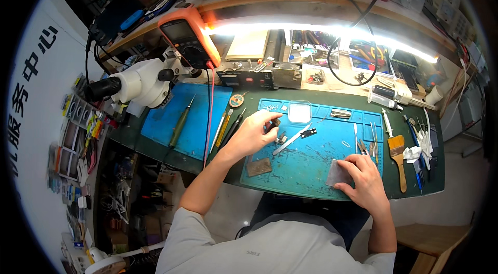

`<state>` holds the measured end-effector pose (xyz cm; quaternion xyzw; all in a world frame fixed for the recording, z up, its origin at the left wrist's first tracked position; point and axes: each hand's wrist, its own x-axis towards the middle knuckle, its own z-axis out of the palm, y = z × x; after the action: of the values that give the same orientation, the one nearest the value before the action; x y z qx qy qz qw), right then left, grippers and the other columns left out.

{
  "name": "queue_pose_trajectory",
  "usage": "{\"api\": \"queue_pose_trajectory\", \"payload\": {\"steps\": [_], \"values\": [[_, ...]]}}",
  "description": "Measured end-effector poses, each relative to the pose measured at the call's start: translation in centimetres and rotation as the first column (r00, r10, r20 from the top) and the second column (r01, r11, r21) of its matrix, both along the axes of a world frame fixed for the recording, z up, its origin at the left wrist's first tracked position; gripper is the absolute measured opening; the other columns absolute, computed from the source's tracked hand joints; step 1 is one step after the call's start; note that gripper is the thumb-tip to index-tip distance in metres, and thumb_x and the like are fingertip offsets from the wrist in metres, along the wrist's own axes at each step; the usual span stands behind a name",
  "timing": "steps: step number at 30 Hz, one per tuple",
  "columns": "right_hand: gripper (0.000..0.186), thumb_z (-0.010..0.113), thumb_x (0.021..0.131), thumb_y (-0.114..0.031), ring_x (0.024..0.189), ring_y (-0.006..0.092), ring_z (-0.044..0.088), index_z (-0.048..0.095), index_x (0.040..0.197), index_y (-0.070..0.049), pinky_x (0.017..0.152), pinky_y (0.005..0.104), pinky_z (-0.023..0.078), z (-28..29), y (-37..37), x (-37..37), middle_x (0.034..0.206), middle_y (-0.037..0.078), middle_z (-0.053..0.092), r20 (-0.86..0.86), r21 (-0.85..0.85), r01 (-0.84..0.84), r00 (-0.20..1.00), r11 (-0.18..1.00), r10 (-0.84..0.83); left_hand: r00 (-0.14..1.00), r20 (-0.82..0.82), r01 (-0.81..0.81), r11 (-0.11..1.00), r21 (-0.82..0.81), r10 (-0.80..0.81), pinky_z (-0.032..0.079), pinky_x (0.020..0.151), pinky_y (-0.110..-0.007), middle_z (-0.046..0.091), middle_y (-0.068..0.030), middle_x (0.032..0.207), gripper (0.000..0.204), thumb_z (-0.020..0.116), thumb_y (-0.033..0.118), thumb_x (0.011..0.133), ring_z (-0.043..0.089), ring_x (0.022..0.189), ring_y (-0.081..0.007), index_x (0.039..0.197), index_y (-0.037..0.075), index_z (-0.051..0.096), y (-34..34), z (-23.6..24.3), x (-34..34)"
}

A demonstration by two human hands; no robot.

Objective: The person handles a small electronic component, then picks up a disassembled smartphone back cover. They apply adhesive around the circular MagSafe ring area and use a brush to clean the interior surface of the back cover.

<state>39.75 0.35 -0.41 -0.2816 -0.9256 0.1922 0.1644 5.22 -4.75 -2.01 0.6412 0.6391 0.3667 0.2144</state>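
Over the left part of the blue work mat (306, 170), my left hand (251, 134) has thumb and fingers closed around a small dark part (272, 125), mostly covered by the fingers. Small metal pieces (281, 139) lie just to its right, beside a flat metal tool (291, 140) and a small black piece (309, 132). My right hand (363, 179) is near the mat's front right edge. Its thumb and fingers grip a thin grey square piece (337, 174). A brownish rectangular plate (259, 167) lies flat below my left hand.
A clear box (300, 112) stands at the mat's back edge. Tweezers (374, 139), a brush (397, 157) and a syringe (387, 122) lie to the right. On the left are a microscope (140, 83), an orange multimeter (190, 36) with hanging leads, and a soldering iron (180, 124).
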Motion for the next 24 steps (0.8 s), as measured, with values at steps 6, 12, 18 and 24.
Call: {"api": "queue_pose_trajectory", "payload": {"steps": [6,12,18,24], "values": [[0.052,0.083,0.073,-0.021,0.108,0.0293,0.056,0.065,0.119,-0.004,0.098,0.0425,0.045,0.0,-0.1,0.3,0.112,0.010,0.059,-0.010,-0.015,0.013,1.000,1.000,-0.013,0.730,-0.514,-0.396,0.892,0.220,0.451,0.053,0.080,-0.042,0.062,-0.0186,0.106,0.038,0.065,0.010,0.087,0.064,0.094,-0.0339,0.124,0.002,0.062,-0.3,-0.5,-6.4],[0.046,0.080,0.074,-0.012,0.106,0.0305,0.056,0.065,0.117,-0.004,0.094,0.0403,0.046,-0.3,0.3,0.4,0.112,0.010,0.060,-0.023,0.029,-0.020,1.000,0.999,0.021,0.392,-0.728,-0.597,0.758,0.263,0.562,0.056,0.075,-0.045,0.064,-0.0167,0.095,0.029,0.071,0.011,0.085,0.067,0.089,-0.0348,0.110,0.003,0.060,-0.2,-2.3,-10.8],[0.050,0.081,0.074,-0.016,0.107,0.0297,0.055,0.063,0.120,-0.003,0.097,0.0406,0.044,0.0,0.5,0.3,0.112,0.010,0.059,0.034,0.039,-0.019,0.999,0.999,0.018,0.709,-0.562,-0.320,0.905,0.282,0.426,0.054,0.077,-0.042,0.069,-0.0158,0.098,0.026,0.071,0.009,0.086,0.067,0.089,-0.0342,0.111,0.001,0.066,-0.4,-0.4,-5.3],[0.063,0.087,0.068,-0.028,0.105,0.0300,0.053,0.059,0.119,-0.003,0.091,0.0394,0.044,0.7,0.3,-0.2,0.108,0.010,0.057,0.136,0.079,0.038,0.990,0.996,-0.049,0.942,-0.333,0.053,0.998,0.029,-0.040,0.054,0.068,-0.034,0.069,-0.0126,0.100,0.026,0.072,0.005,0.085,0.069,0.083,-0.0238,0.110,0.001,0.067,-1.6,0.3,1.6]]}}
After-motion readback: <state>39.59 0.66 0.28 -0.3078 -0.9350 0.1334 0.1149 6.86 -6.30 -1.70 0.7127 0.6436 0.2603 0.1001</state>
